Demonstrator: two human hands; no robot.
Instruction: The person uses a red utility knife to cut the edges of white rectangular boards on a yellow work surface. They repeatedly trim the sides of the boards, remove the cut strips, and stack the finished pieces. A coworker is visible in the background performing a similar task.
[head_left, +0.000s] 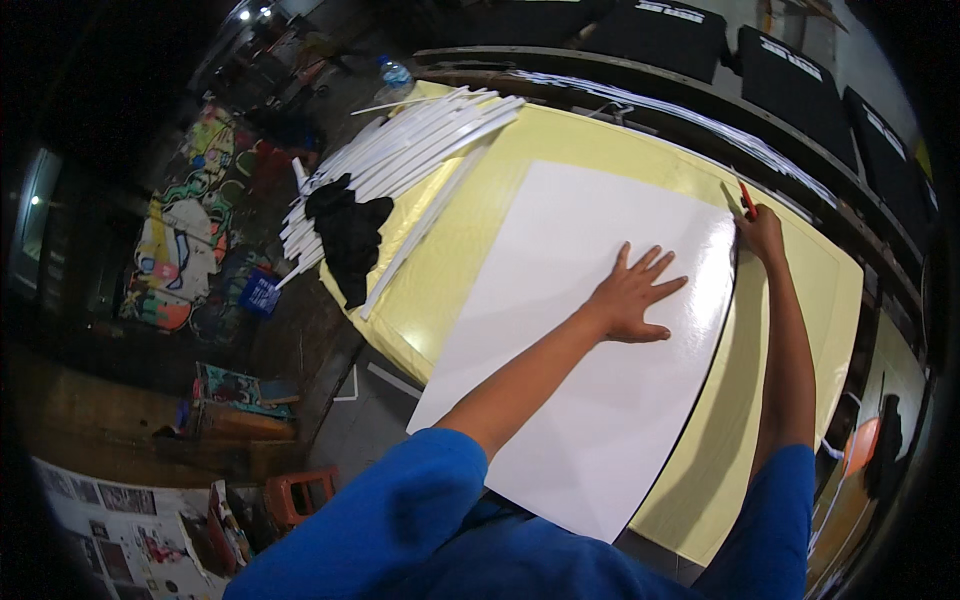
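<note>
A large white sheet with a glossy surface (555, 390) lies over a table with a yellow covering (810, 330). My left hand (637, 300) rests on the sheet, palm down, its fingers spread. At the sheet's far right corner, my right hand (762, 229) holds a slim red-handled tool (748, 199), its tip pointing away from me; its exact kind cannot be told. The sheet's near edge reaches my body and hangs past the table's edge. My right fingertips are close to the sheet's corner, and whether they touch it is unclear.
Many white strips (420, 150) are piled at the table's far left, with a black cloth (346, 236) over them. A plastic bottle (395, 73) stands beyond. Black printed shirts (656, 37) lie along a rack behind the table. An orange stool (301, 495) is at the lower left.
</note>
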